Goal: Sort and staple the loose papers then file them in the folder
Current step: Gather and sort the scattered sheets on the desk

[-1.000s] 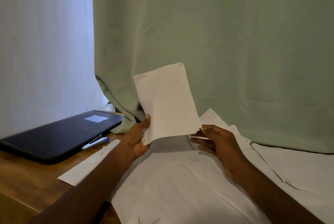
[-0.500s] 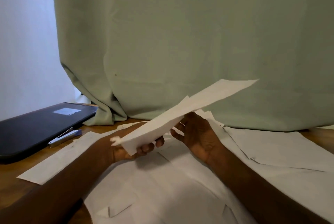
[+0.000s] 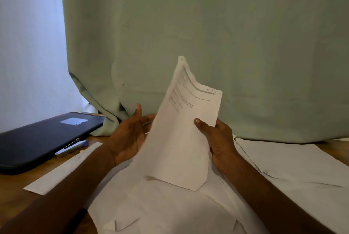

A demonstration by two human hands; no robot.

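Half a second ago the sheet [image 3: 181,139] lay almost flat and edge-on between the hands; now it stands nearly upright, its printed side turned toward the camera, and the view has swung a little back to the left. Lines of text and a grey bar run across its upper part, which curls backward at the top left corner. Its lower edge hangs just above the loose papers [image 3: 170,211] spread over the wooden table [image 3: 13,184].

The right hand [image 3: 219,143] grips the sheet at its right edge, thumb pressed on the printed face and the fingers hidden behind the paper. The left hand [image 3: 128,135] is beside the sheet's left edge with palm turned inward, thumb pointing up and fingers extended toward the back of the page; the fingertips are hidden by the paper, so I cannot tell whether they touch it.

More white papers lie to the right, near the foot of the pale green curtain [image 3: 188,35] that fills the background. One long sheet [image 3: 62,169] lies under the left forearm, running toward the table's left side. Just beyond it sits a stapler [image 3: 71,147] with a purple end, touching or just beside the near edge of a dark folder [image 3: 43,139] that bears a pale label and lies flat at the left.
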